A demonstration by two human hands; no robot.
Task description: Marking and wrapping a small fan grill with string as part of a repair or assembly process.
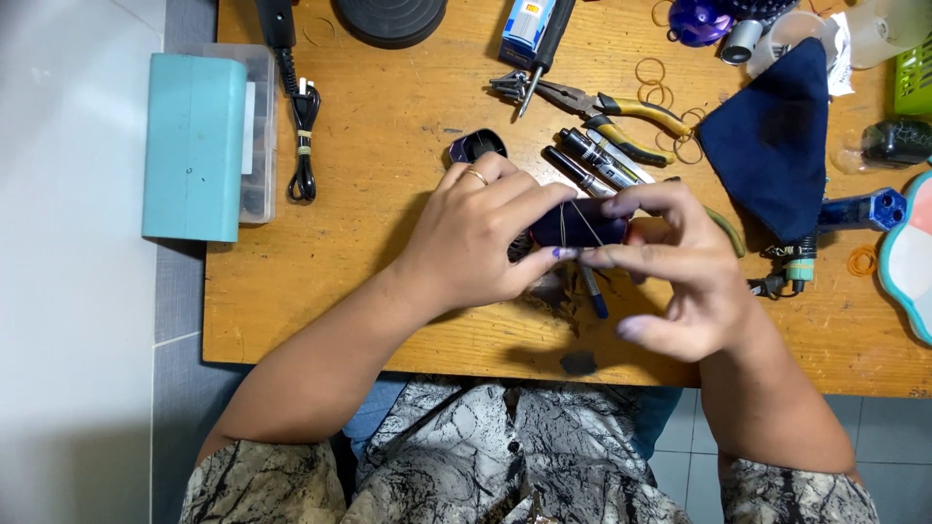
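Both of my hands hold a small bundle of dark navy cloth (581, 225) above the wooden table (388, 146). My left hand (476, 238), with a ring on one finger, grips the bundle's left end. My right hand (670, 262) pinches its right end, fingers curled over it. A thin tan rubber band (563, 228) runs around the bundle between my fingers. Under my hands lie several dark markers (587, 160) and a pen, partly hidden.
Yellow-handled pliers (592, 102) and loose rubber bands (652, 82) lie behind my hands. A navy cloth piece (777, 141) sits at right, a teal box (194, 146) and black cable (303, 146) at left. A blue tool (859, 212) and pale dish (911, 257) are far right.
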